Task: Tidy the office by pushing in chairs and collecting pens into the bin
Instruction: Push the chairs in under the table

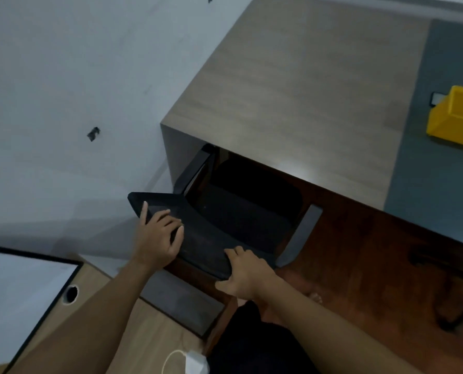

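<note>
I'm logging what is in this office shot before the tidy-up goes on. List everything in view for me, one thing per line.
chair: one, black, seat partly under the desk, backrest nearest the camera
desk: one, light wood top with a grey strip along its right side, upper right of the view
bin: one, yellow, on the grey strip at the right edge, cut off by the frame
second desk: one, light wood, lower left, with a round cable hole
white panel: one, black-edged, lying on the second desk
charger and cable: one, white, bottom edge
floor: dark reddish wood
pens: none visible
left hand: on the backrest's top edge
right hand: gripping the backrest's top edge
</note>
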Action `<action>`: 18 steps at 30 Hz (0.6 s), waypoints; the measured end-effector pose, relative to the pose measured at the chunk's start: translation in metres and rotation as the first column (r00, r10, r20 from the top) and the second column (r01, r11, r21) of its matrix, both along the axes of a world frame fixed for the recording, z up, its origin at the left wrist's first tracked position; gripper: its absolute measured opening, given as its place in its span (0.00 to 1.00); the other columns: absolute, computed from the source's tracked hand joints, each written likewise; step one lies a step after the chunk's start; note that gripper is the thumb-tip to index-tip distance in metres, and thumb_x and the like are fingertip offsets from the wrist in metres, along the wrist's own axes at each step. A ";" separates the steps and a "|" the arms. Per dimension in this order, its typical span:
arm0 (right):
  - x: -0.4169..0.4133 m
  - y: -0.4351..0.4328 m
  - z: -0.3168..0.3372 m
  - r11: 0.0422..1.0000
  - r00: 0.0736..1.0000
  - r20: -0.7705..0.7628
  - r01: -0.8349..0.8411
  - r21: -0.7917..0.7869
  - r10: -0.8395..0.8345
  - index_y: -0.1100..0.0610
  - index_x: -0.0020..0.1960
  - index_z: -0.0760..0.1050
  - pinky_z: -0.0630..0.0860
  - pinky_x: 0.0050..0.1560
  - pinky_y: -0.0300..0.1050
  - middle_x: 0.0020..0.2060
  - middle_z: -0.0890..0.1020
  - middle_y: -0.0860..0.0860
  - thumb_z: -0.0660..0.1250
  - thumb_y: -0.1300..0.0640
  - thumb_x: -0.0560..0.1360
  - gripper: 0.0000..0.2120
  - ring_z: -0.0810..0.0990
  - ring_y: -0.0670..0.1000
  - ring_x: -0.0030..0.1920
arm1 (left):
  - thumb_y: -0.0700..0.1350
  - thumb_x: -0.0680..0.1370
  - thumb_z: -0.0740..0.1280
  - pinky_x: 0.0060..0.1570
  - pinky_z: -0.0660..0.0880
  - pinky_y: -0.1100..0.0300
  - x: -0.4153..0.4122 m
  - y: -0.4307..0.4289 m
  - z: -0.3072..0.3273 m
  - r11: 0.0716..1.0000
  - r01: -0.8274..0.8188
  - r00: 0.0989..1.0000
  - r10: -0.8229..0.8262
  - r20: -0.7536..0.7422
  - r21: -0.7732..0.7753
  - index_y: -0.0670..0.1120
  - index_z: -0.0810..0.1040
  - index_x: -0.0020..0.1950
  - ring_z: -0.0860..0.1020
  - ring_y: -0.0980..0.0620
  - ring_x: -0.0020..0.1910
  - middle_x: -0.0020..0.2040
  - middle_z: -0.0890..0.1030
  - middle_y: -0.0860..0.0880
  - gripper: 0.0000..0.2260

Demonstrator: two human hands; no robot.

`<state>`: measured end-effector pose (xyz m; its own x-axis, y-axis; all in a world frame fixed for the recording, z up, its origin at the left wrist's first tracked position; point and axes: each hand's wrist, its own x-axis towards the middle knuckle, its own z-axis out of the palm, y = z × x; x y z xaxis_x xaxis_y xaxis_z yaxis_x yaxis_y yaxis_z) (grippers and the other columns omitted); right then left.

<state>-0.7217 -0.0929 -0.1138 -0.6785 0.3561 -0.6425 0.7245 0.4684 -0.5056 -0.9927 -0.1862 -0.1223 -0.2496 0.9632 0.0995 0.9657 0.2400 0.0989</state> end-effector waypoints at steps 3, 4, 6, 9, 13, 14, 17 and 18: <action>-0.001 0.018 0.002 0.999 1.000 0.014 0.007 0.034 -0.008 0.49 0.85 0.54 0.74 0.69 0.61 0.77 0.67 0.51 0.64 0.25 0.71 0.51 0.69 0.59 0.74 | 0.53 0.84 0.61 0.76 0.65 0.40 -0.003 0.018 -0.003 0.998 0.022 0.997 -0.026 0.066 0.055 0.48 0.90 0.51 0.83 0.48 0.56 0.50 0.89 0.52 0.19; -0.001 0.025 0.004 0.999 1.000 0.018 0.002 0.045 -0.003 0.49 0.85 0.54 0.74 0.67 0.60 0.77 0.66 0.51 0.64 0.26 0.72 0.50 0.70 0.59 0.74 | 0.53 0.84 0.60 0.71 0.68 0.44 -0.002 0.025 -0.003 0.997 0.012 0.996 -0.019 0.091 0.072 0.48 0.90 0.51 0.83 0.49 0.53 0.49 0.89 0.53 0.20; 0.000 0.042 0.006 0.998 1.000 0.020 0.012 0.057 -0.013 0.48 0.85 0.54 0.75 0.65 0.59 0.78 0.66 0.51 0.64 0.27 0.73 0.49 0.70 0.58 0.73 | 0.54 0.83 0.60 0.62 0.70 0.47 0.000 0.040 -0.002 0.996 -0.002 0.993 -0.009 0.116 0.093 0.49 0.90 0.50 0.81 0.51 0.51 0.48 0.89 0.53 0.20; 0.003 0.065 0.009 0.995 0.997 0.043 0.064 0.075 -0.067 0.47 0.85 0.55 0.76 0.65 0.59 0.78 0.67 0.51 0.64 0.27 0.73 0.48 0.72 0.57 0.72 | 0.53 0.82 0.61 0.59 0.70 0.48 0.001 0.066 -0.002 0.997 -0.023 0.992 0.014 0.125 0.078 0.50 0.90 0.49 0.80 0.51 0.49 0.47 0.89 0.54 0.18; 0.003 0.093 0.015 0.983 0.989 0.066 0.125 0.134 -0.134 0.45 0.83 0.59 0.77 0.65 0.59 0.74 0.71 0.50 0.63 0.25 0.72 0.46 0.74 0.56 0.70 | 0.54 0.82 0.61 0.59 0.68 0.50 -0.003 0.100 -0.004 0.999 -0.038 0.996 0.037 0.083 0.016 0.51 0.89 0.48 0.79 0.51 0.50 0.47 0.88 0.55 0.17; 0.004 0.100 0.016 0.979 0.986 0.068 0.139 0.147 -0.150 0.45 0.83 0.60 0.77 0.65 0.58 0.74 0.72 0.50 0.63 0.25 0.73 0.45 0.75 0.56 0.70 | 0.54 0.82 0.61 0.59 0.68 0.50 -0.003 0.108 -0.004 0.999 -0.039 0.996 0.038 0.083 0.011 0.51 0.89 0.47 0.78 0.51 0.49 0.46 0.88 0.55 0.17; 0.004 0.116 0.017 0.966 0.978 0.073 0.178 0.188 -0.194 0.45 0.82 0.62 0.77 0.64 0.58 0.73 0.72 0.50 0.63 0.25 0.73 0.43 0.75 0.56 0.70 | 0.54 0.82 0.62 0.59 0.66 0.50 -0.005 0.133 -0.002 0.999 -0.043 0.994 0.043 0.098 0.002 0.51 0.88 0.46 0.77 0.51 0.49 0.45 0.87 0.55 0.16; 0.003 0.121 0.017 0.961 0.975 0.076 0.189 0.203 -0.208 0.44 0.82 0.63 0.77 0.63 0.58 0.74 0.72 0.50 0.62 0.25 0.73 0.43 0.75 0.56 0.70 | 0.55 0.81 0.62 0.59 0.66 0.49 -0.005 0.141 -0.002 0.999 -0.042 0.994 0.042 0.102 0.001 0.51 0.88 0.47 0.77 0.50 0.49 0.46 0.87 0.55 0.16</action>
<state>-0.7185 0.0284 -0.0968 -0.5205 0.6013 -0.6062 0.8533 0.3920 -0.3438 -0.9981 -0.0455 -0.1238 -0.2987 0.9515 0.0743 0.9398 0.2797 0.1966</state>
